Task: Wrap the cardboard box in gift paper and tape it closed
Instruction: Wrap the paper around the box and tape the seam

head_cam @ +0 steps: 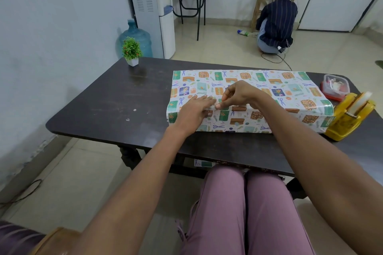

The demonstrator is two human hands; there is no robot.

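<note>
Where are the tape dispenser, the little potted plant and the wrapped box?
tape dispenser [346, 118], head view, yellow body.
potted plant [131, 48], head view, green leaves.
wrapped box [269, 87], head view, top face of paper.

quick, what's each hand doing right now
Left hand: open, fingers flat on the gift paper.
Right hand: pinching a small piece, likely tape, at the seam.
</note>
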